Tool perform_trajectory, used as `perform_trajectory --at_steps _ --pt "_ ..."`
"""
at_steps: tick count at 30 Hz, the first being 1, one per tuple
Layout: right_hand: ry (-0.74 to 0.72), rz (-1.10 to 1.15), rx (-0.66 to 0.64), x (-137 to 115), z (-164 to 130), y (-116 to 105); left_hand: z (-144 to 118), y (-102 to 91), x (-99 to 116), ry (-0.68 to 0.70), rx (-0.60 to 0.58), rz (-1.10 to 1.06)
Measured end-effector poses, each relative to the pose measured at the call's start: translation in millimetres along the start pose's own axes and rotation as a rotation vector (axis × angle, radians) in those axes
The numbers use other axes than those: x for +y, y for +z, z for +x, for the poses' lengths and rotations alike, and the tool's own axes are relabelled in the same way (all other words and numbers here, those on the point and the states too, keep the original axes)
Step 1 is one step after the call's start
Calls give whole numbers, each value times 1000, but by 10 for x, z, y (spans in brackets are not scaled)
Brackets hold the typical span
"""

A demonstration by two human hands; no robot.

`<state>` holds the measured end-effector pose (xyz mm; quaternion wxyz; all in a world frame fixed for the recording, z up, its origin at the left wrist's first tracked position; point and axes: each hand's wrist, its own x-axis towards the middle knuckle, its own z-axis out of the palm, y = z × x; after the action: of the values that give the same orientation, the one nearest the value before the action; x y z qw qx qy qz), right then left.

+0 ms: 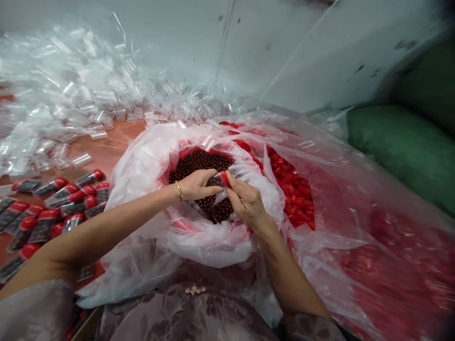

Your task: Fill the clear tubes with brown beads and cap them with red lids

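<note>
Spotted pale wall [188,42], green bulk [401,147], perhaps a sack

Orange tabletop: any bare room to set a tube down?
One small strip of orange tabletop, bordered by clear tubes behind, white plastic sheeting to the right, red-capped tubes on the near side. Crowded: far left with clear tubes, near left with red-capped tubes, right with red pieces in plastic.

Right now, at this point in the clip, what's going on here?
A person's left hand holds a small clear tube of dark beads, while the right hand grips its red cap. Both hands are over a plastic-lined container of loose dark beads. Capped tubes lie at left, clear tubes are heaped behind them, and loose red caps sit at right.
</note>
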<state>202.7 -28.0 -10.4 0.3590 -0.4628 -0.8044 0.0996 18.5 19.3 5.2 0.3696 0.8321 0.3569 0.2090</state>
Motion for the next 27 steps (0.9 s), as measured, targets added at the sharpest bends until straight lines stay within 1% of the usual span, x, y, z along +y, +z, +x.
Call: perform_trajectory --at_steps 2,3,5,7,8,10,13,15,16,19,21,23,25,27 --pt "35 66 36 -19 48 -22 5 15 22 -40 1 101" --pt "71 108 80 -25 82 -21 11 25 33 -63 3 161" --pt "191 241 184 -29 166 12 26 50 49 -87 -4 287" --pt "354 444 226 -27 264 81 38 82 60 -61 -39 406" --pt "435 551 215 -29 311 122 40 100 65 -31 -64 459" --pt "563 730 139 -41 389 201 35 138 76 31 -101 541" --pt "670 840 -13 -80 429 287 9 184 100 84 -127 609" --pt "696 829 -124 -104 406 327 -16 202 107 93 -145 637" --pt "697 805 -158 -110 386 345 -29 207 104 98 -159 650" --pt "679 727 -169 -109 335 392 -55 211 76 108 -203 679" --pt "673 749 -137 -115 335 407 -53 208 55 97 -207 687" --pt "648 860 -96 -155 368 396 -33 203 51 88 -171 685" --pt "587 963 -7 -232 415 351 -10 186 77 93 -109 685" --pt "519 976 121 -304 438 261 -28 132 123 95 -28 696"
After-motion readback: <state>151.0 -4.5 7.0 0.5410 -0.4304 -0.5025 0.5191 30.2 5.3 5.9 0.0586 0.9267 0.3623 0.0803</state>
